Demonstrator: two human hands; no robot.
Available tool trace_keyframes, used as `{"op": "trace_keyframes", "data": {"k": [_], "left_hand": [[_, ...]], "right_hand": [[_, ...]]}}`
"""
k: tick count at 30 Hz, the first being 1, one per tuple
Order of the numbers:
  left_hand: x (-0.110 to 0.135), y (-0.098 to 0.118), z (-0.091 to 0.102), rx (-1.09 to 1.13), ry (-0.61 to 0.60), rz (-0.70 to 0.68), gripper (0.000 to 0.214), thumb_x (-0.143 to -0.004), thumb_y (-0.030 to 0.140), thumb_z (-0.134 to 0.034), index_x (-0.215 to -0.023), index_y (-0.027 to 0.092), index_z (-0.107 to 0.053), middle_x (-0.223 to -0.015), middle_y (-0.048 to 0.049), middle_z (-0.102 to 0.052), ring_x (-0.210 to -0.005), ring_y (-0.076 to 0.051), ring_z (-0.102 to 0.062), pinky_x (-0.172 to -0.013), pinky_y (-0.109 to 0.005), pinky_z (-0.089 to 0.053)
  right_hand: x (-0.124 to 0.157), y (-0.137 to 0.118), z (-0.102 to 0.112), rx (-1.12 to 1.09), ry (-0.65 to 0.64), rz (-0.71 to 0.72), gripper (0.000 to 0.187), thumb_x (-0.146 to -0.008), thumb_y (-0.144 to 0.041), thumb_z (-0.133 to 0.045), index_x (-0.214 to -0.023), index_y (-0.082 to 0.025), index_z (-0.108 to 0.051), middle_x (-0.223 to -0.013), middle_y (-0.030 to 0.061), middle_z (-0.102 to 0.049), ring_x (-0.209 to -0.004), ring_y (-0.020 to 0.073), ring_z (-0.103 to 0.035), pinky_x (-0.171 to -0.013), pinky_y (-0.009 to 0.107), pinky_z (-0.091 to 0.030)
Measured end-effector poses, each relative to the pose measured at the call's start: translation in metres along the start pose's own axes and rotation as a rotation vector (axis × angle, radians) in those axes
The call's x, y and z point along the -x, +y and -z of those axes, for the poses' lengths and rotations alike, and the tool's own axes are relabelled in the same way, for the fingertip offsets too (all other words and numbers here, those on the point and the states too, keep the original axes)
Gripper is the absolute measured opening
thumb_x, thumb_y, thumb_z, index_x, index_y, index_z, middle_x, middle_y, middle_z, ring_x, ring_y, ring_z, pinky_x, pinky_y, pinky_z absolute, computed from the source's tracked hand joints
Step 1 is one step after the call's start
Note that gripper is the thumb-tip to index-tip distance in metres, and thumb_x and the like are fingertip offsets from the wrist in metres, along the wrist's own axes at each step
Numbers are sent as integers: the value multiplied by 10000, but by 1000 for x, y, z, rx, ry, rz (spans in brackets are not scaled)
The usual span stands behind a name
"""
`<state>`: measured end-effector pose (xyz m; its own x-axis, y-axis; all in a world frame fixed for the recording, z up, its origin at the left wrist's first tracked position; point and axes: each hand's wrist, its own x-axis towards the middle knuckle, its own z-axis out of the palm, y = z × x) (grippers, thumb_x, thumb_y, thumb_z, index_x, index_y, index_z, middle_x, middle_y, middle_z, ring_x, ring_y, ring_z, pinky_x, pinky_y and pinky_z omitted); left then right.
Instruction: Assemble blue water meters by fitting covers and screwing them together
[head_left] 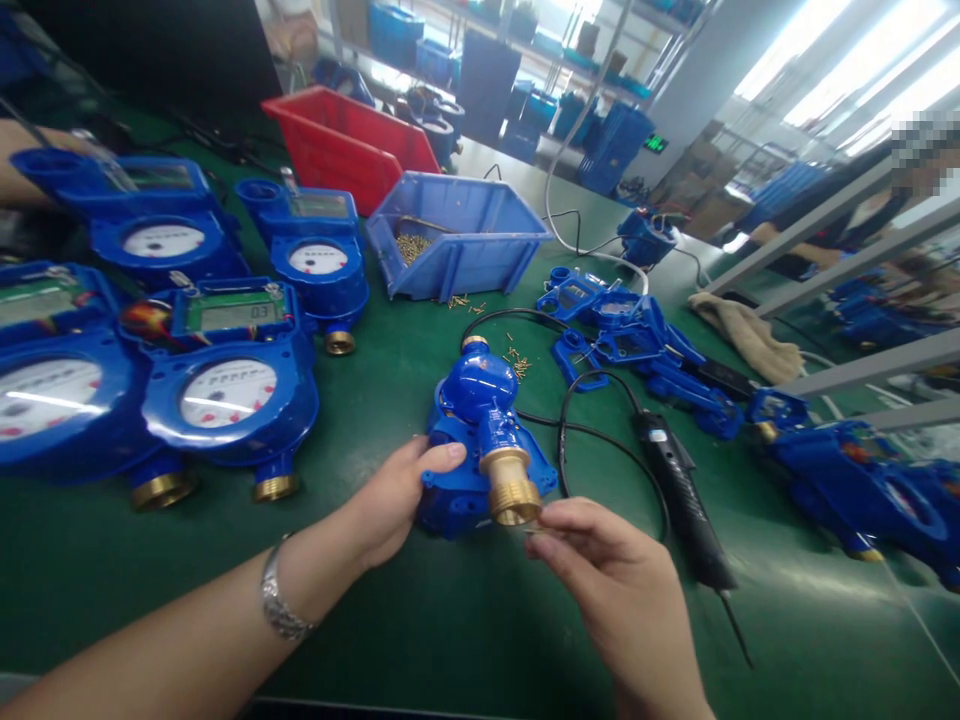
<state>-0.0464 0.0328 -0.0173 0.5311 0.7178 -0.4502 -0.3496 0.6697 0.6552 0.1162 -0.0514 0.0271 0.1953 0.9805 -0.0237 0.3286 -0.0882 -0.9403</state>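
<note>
Meter body (486,425) before bins (484,265), screwdriver (681,500) right

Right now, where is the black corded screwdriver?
In the head view, it lies right of centre on the green table, just beyond the right hand, with its looped black cable to its left.

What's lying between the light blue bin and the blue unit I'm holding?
In the head view, loose brass-coloured screws and a black cable lie on the green table between the bin and the unit.
</note>
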Motion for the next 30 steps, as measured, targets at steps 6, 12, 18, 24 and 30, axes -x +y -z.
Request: {"op": "trace_keyframes", "data": {"k": [6,12,18,24,30], "left_hand": [[-1,-4,3,-30,24,-21,513,-701,375,-660,-1110,90,-537,-983,-121,-688,-892,-245,-634,-811,-342,-465],[1,0,1,-56,10,-40,483,-704,359,-644,-1094,90,-551,-945,-103,-679,-873,-239,-618,-766,-326,-452],[2,2,0,-33,45,-61,405,-669,340,-669,-990,102,-598,-873,-74,-680,-838,-230,-616,-774,-329,-447],[1,2,0,-12,75,-64,309,-661,316,-684,-896,121,-635,-817,-53,-692,-767,-199,-620,-713,-299,-455],[1,4,0,1,72,-68,272,-659,291,-683,-867,117,-656,-803,-59,-708,-777,-213,-636,-722,-307,-472]], "right_hand": [[10,-18,-10,282,200,459,215,-788,-44,-564,-870,-233,-625,-826,12,-599,-782,134,-599,-697,261,-506],[-20,-55,-18,785,-47,831,138,-814,-91,-546,-775,-192,-631,-939,40,-610,-1034,198,-540,-1076,459,-246],[-23,-45,-37,1131,-92,914,341,-882,-86,-350,-724,-152,-645,-994,90,-645,-1171,252,-470,-1113,477,-20],[-19,-44,-36,1180,-64,940,320,-881,-100,-364,-747,-165,-647,-1009,94,-659,-1173,247,-474,-1114,483,-18],[-18,-43,-34,1200,-81,972,306,-871,-75,-369,-761,-157,-643,-1002,92,-670,-1147,249,-505,-1119,491,-46]]}}
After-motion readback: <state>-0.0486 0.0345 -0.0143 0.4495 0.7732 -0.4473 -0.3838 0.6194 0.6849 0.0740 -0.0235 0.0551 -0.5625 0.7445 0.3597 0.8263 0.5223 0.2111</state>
